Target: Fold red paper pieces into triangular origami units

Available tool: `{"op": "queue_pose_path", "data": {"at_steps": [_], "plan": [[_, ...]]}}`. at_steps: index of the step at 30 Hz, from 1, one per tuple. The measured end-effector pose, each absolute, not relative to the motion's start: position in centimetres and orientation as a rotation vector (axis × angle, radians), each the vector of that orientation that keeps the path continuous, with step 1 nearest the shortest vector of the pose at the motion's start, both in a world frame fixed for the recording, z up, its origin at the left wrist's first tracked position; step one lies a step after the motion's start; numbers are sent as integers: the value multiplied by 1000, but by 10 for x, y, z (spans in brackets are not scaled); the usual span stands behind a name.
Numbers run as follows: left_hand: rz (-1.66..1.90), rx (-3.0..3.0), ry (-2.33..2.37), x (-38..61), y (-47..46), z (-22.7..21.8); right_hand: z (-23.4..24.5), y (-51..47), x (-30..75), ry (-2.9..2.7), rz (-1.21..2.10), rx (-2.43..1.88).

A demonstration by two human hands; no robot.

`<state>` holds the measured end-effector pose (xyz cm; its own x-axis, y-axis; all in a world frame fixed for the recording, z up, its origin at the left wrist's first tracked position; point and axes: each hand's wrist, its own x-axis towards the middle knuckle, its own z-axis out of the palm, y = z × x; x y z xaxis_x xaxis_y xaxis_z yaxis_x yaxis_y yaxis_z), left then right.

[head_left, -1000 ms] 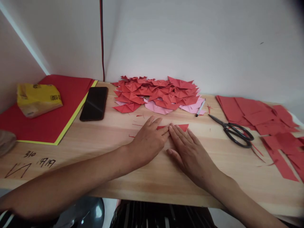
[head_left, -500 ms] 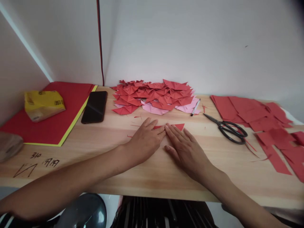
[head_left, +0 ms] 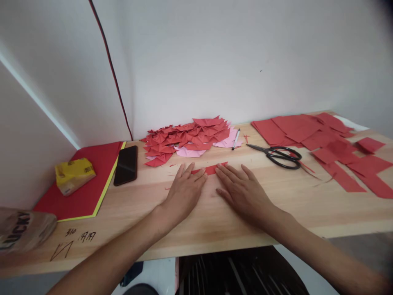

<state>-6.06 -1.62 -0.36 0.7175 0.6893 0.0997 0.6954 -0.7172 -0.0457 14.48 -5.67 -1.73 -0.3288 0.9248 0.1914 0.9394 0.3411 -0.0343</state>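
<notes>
A folded strip of red paper [head_left: 211, 169] lies flat on the wooden table, partly covered by my hands. The fingers of my left hand [head_left: 188, 189] are stretched out and press on its left end. My right hand [head_left: 238, 186] rests flat on its right end, fingers extended and thumb spread to the side. Between the two hands the middle of the strip shows. Just beyond, against the wall, a heap of folded red paper pieces [head_left: 187, 137] lies over some pink folded paper [head_left: 192, 153].
Black-handled scissors [head_left: 284, 157] and a pen [head_left: 236, 139] lie on the table [head_left: 196, 233]. Red paper sheets [head_left: 294, 130] spread at the right. Leftward are a phone [head_left: 125, 165], a yellow packet [head_left: 75, 175] on a large red sheet [head_left: 82, 205], and a wrapped bundle [head_left: 27, 229].
My hands have slid apart along the paper, baring more of its middle. The camera view has turned and tilted, so the table's contents sit differently in the picture.
</notes>
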Motion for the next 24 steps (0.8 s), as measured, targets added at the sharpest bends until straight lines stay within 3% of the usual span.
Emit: {"op": "queue_pose_path", "data": {"at_steps": [6, 11, 15, 24], "plan": [[-87, -2775, -1216, -56, -18, 5, -17, -100, 126, -2404, -219, -1590], [-151, -2773, -1193, -58, -13, 4, -13, -129, 107, -2413, -107, -1429], [-200, -2813, -1149, -58, -13, 7, -6, -118, 117, -2404, 0, -1366], [-147, -2756, -1068, -48, -20, 2, -12, -80, 127, -2449, -105, -1496]]}}
